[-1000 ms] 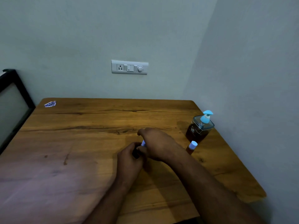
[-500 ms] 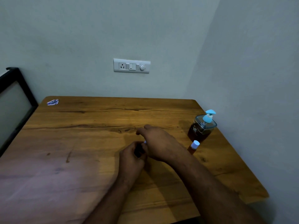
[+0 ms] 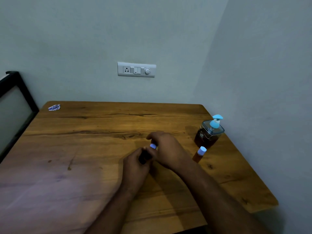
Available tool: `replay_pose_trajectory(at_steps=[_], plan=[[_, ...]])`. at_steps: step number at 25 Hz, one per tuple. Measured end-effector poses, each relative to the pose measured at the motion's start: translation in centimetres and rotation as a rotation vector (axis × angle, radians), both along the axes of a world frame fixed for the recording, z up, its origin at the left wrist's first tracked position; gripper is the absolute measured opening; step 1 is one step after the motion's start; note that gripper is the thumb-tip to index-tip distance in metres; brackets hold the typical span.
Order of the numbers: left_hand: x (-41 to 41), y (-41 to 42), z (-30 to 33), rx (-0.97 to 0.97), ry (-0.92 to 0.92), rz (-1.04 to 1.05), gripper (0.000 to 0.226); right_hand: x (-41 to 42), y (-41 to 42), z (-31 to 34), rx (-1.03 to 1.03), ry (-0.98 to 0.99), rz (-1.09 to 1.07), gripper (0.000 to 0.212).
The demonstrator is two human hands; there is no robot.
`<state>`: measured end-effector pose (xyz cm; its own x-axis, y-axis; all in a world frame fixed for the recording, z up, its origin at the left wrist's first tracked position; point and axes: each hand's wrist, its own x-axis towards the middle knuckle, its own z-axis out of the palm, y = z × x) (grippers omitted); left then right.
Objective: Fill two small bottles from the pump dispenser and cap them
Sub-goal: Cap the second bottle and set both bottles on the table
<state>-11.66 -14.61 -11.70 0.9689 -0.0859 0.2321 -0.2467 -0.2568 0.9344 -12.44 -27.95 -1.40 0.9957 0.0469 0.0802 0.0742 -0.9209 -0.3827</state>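
Near the middle of the wooden desk [image 3: 94, 132], the left hand [image 3: 135, 163] is wrapped around a small dark bottle [image 3: 144, 157], while the right hand [image 3: 166, 149] pinches its pale blue-white cap [image 3: 153, 146] between fingertips. By the desk's right edge a second small amber bottle with a white cap [image 3: 199, 153] stands just in front of the square clear amber-filled pump dispenser with a light blue pump [image 3: 209, 132]. The dispenser's dark label and the blue-and-white sticker [image 3: 54, 107] at the far left corner carry marks too blurred to read.

Two small bottles [image 3: 144, 157] [image 3: 199, 154], one pump dispenser [image 3: 209, 132], two hands [image 3: 135, 163] [image 3: 167, 149]
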Motion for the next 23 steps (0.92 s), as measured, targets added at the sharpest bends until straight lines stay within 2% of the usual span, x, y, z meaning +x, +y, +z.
replay_pose_trajectory(at_steps=[2, 4, 6, 9, 11, 13, 19, 23], plan=[[0.2, -0.1, -0.2, -0.008, -0.002, 0.001, 0.040, -1.6, -2.0, 0.4, 0.101, -0.183, -0.114, 0.039], [0.3, -0.2, -0.5, -0.021, 0.005, 0.011, 0.042, -3.6, -5.1, 0.5, 0.147, -0.320, -0.336, 0.039], [0.5, -0.4, -0.7, -0.024, 0.000, 0.022, 0.043, -5.4, -8.7, -0.2, 0.149, -0.256, -0.531, 0.054], [0.6, -0.4, -1.0, -0.012, 0.003, 0.015, 0.043, -7.2, -12.4, -2.7, 0.248, 0.001, -0.682, 0.080], [0.6, -0.4, -1.1, 0.014, -0.010, 0.021, 0.042, -7.6, -13.1, -4.5, 0.360, 0.102, -0.669, 0.083], [0.6, -0.3, -1.0, 0.032, -0.043, 0.038, 0.041, -7.4, -12.7, -5.8, 0.444, 0.102, -0.620, 0.073], [0.8, -0.1, -0.7, 0.056, -0.074, 0.087, 0.039, -3.9, -9.0, -7.6, 0.422, -0.016, -0.535, 0.041], [3.6, 2.4, 0.1, 0.192, -0.079, 0.138, 0.040, 0.9, -3.4, -8.4, 0.398, -0.044, -0.368, 0.040]])
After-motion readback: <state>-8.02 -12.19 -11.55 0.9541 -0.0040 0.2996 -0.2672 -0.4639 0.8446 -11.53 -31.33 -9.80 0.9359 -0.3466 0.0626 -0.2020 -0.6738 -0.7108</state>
